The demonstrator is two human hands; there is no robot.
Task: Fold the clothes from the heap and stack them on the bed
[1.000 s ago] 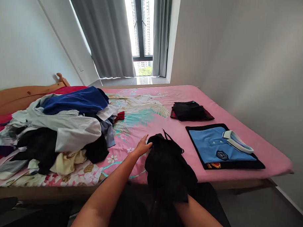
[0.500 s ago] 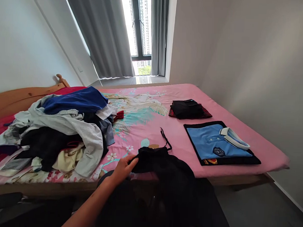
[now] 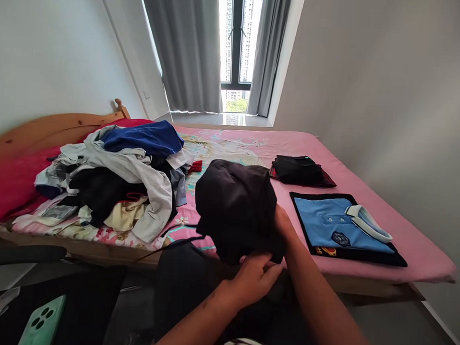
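A black drawstring garment (image 3: 234,208) is bunched up above the near edge of the bed, its dark cords (image 3: 182,236) trailing off to the left. My left hand (image 3: 252,279) is closed at its lower edge, with the fingertips partly covered. On the right side, my right hand (image 3: 284,227) grips the cloth; its fingers are hidden behind the fabric. To the right lies a folded light blue polo shirt (image 3: 322,221) with a white collar and a dark badge, on top of a folded black garment (image 3: 395,259).
A heap of unfolded clothes (image 3: 147,164) covers the bed's left side. Folded black clothing (image 3: 296,170) rests on red checked cloth farther back. A green phone (image 3: 46,319) lies on a black surface at lower left. The pink bed sheet (image 3: 419,244) reaches the right corner.
The black garment has risen from near my lap and is now bunched up in front of me. My right hand has come up to it, and my left has moved right. The view has shifted left.
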